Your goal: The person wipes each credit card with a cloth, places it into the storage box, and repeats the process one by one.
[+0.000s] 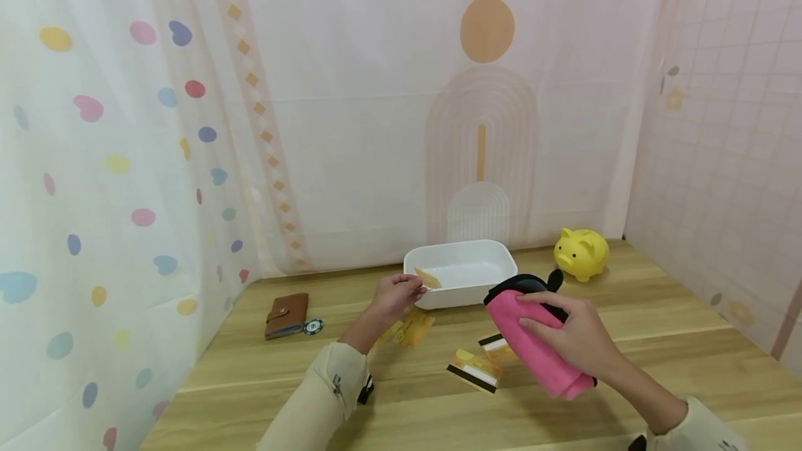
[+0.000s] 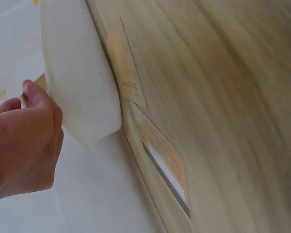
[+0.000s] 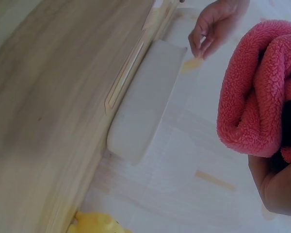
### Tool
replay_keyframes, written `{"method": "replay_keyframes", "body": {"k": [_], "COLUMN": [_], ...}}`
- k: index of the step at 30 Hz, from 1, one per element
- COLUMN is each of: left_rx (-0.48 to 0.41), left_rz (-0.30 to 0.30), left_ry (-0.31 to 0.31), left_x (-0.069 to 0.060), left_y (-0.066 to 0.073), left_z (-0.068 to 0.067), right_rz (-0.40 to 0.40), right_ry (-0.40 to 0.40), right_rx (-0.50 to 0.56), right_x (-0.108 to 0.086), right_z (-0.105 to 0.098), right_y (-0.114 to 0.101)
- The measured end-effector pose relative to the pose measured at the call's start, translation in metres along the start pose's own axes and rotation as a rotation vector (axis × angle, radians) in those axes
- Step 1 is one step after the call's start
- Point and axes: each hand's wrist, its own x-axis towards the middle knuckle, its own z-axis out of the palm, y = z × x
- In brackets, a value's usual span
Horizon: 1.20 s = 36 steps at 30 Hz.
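My left hand [image 1: 396, 296] pinches a gold card [image 1: 428, 278] by its edge, over the near left rim of a white plastic basin [image 1: 495, 288]. In the left wrist view the fingers largely hide that card. My right hand [image 1: 576, 336] grips a rolled pink plush piece [image 1: 532, 350] with black parts, its thumb and fingers around it, held above the table right of the basin. The right wrist view shows the fuzzy coiled end of the plush roll [image 3: 252, 92]. Gold cards [image 1: 413, 328] lie below the left hand; two striped cards [image 1: 474, 372] lie left of the roll.
A brown wallet [image 1: 289, 314] and a dark poker chip [image 1: 313, 326] lie on the left of the wooden table [image 1: 426, 409]. At the back right stands a yellow piggy bank [image 1: 583, 255]. Patterned curtains [image 1: 351, 159] hang behind and at both sides.
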Motion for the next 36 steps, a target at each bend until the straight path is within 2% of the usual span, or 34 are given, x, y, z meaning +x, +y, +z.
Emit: {"method": "replay_keyframes", "body": {"k": [3, 5, 8, 10, 13, 18, 22, 36], "left_rx": [0.039, 0.086, 0.140, 0.187, 0.250, 0.375, 0.479, 0.712], "left_rz": [-0.055, -0.109, -0.139, -0.138, -0.132, -0.130, -0.083, 0.036], "left_ry": [-0.010, 0.016, 0.007, -0.015, -0.079, -0.242, -0.363, -0.617], "left_x": [0.000, -0.002, -0.005, -0.008, -0.014, -0.025, -0.032, -0.044], "left_y": [0.000, 0.002, 0.002, 0.001, -0.001, -0.003, -0.002, -0.008], "left_z": [-0.004, -0.004, -0.006, -0.008, -0.010, -0.013, -0.013, -0.002], "right_rz": [0.015, 0.023, 0.029, 0.029, 0.029, 0.027, 0.023, 0.011], "right_ry": [-0.006, -0.009, -0.013, -0.014, -0.016, -0.014, -0.013, -0.025], "right_rx": [-0.005, -0.008, -0.008, -0.008, -0.007, -0.025, -0.042, -0.050], "right_x": [0.000, -0.001, -0.001, -0.002, -0.002, -0.003, -0.003, -0.005], "right_z": [0.000, 0.000, 0.000, -0.001, -0.001, -0.002, -0.003, -0.006], "right_y": [-0.001, -0.001, -0.002, -0.002, -0.002, 0.000, 0.000, 0.000]}}
